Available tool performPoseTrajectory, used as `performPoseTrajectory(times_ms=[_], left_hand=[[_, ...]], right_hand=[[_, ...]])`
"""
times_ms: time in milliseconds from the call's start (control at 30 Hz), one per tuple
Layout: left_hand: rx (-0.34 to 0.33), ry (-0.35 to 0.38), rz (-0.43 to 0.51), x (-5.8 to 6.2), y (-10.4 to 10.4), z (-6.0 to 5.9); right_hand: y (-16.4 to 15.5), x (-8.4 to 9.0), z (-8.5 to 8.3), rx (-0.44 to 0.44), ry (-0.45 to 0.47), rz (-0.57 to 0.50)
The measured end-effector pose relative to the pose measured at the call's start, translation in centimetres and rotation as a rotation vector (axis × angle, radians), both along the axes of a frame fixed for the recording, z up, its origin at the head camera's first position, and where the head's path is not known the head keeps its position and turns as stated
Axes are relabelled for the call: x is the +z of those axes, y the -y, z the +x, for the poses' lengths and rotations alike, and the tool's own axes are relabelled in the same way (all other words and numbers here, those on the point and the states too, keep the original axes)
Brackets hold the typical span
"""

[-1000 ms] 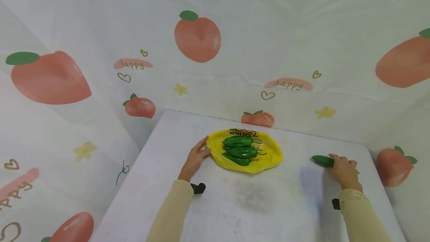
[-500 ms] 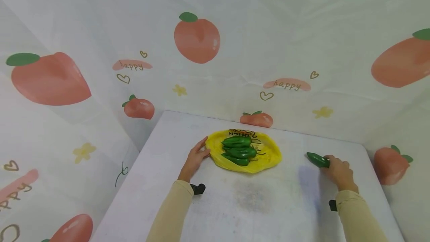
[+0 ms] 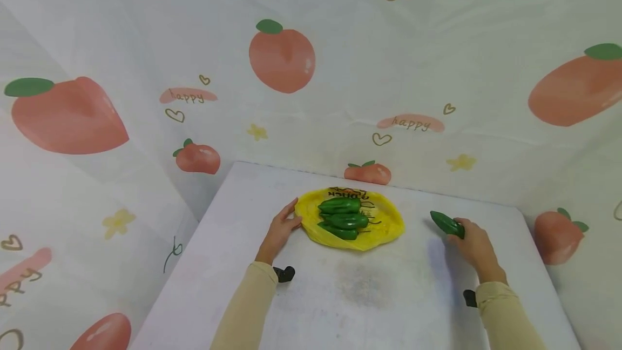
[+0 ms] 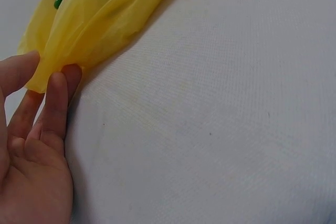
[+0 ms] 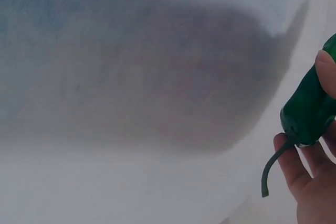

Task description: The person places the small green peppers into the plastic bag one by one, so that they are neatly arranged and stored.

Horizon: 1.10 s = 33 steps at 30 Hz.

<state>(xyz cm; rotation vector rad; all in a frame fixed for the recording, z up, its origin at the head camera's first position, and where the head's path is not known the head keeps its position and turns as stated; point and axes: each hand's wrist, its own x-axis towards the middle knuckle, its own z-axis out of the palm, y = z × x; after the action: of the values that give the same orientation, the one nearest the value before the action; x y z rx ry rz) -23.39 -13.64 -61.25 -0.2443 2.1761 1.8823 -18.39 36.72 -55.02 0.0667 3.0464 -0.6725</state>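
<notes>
A yellow plastic bag point(image 3: 384, 226) lies spread on the white table point(image 3: 340, 296), with several green peppers point(image 3: 342, 213) piled on it. My left hand point(image 3: 284, 227) rests at the bag's left edge, its straight fingers point(image 4: 55, 95) touching the yellow plastic point(image 4: 100, 17). My right hand point(image 3: 468, 239) is to the right of the bag and grips one more green pepper point(image 3: 446, 223), lifted just above the table. In the right wrist view that pepper point(image 5: 310, 103) shows its curved stem, with the thumb point(image 5: 326, 72) across it.
Peach-patterned white sheeting point(image 3: 311, 69) walls in the table at the back and both sides. The table's far edge runs just behind the bag. A faint grey stain point(image 3: 362, 285) marks the table in front of the bag.
My right hand has lifted the pepper and carried it left and away from me, toward the bag. The left hand has stayed at the bag's edge.
</notes>
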Motion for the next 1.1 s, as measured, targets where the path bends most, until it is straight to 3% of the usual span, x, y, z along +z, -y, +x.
performPoseTrajectory(times_ms=[133,400,833,1100], left_hand=[[-0.008,0.008,-0.003,0.6,0.0,0.1],[-0.001,0.007,0.021,0.1,0.0,-0.1],[-0.019,-0.009,0.037,0.7,-0.1,0.3],[-0.022,0.015,0.033,0.7,-0.1,0.3]], right_hand=[[1.0,0.7,-0.1,0.008,-0.066,-0.008],[2.7,1.7,-0.3,0.024,-0.183,-0.030],[6.4,3.8,-0.3,-0.009,-0.214,-0.083],[8.2,5.0,-0.4,0.014,-0.244,-0.075]])
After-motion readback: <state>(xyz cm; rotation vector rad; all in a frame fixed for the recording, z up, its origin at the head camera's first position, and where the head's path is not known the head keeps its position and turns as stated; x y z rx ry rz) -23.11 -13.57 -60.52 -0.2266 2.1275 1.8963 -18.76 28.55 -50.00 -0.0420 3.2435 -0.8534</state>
